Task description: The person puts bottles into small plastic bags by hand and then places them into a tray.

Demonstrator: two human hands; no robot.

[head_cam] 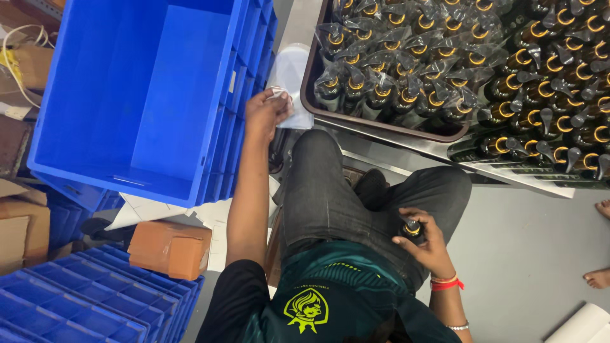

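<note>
My left hand (267,111) reaches forward beside the big blue crate (136,95) and pinches a thin clear plastic bag (289,79) from a small pile. My right hand (427,241) rests on my thigh, closed around a dark pump bottle (412,228) with a gold collar. Just beyond my knees, a brown tray (381,130) holds several similar dark bottles wrapped in clear bags (394,63). More wrapped bottles (553,95) lie packed to the right of the tray.
Stacked blue crates (82,298) sit at lower left with an orange-brown cardboard box (168,249) on them. Cardboard pieces (22,222) line the left edge. Another person's bare feet (600,276) show at the right edge on the grey floor.
</note>
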